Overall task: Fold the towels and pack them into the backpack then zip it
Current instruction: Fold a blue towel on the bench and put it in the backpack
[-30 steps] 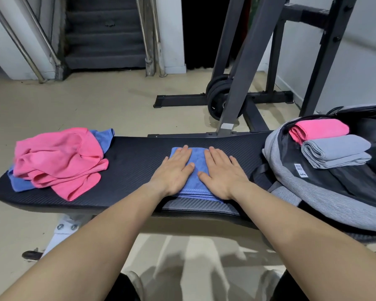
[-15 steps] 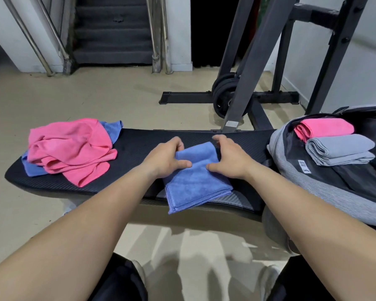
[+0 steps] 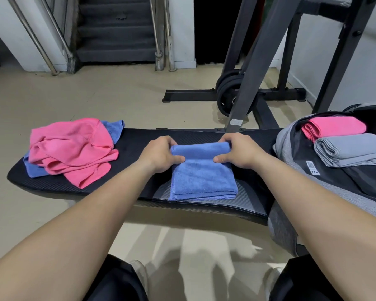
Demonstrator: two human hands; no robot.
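A folded blue towel lies in the middle of the black bench. My left hand and my right hand each pinch its far edge, which is lifted and curled toward me. At the right end of the bench lies an open grey and black backpack. A folded pink towel and a folded grey towel rest in its opening. On the bench's left end sits a crumpled pink towel over another blue towel.
A dark steel rack with weight plates stands on the floor behind the bench. Stairs with metal handrails rise at the back. My knees are below the bench's near edge.
My hands were pressing flat on the blue towel. They moved to its far edge, gripped it and now lift and fold it toward me.
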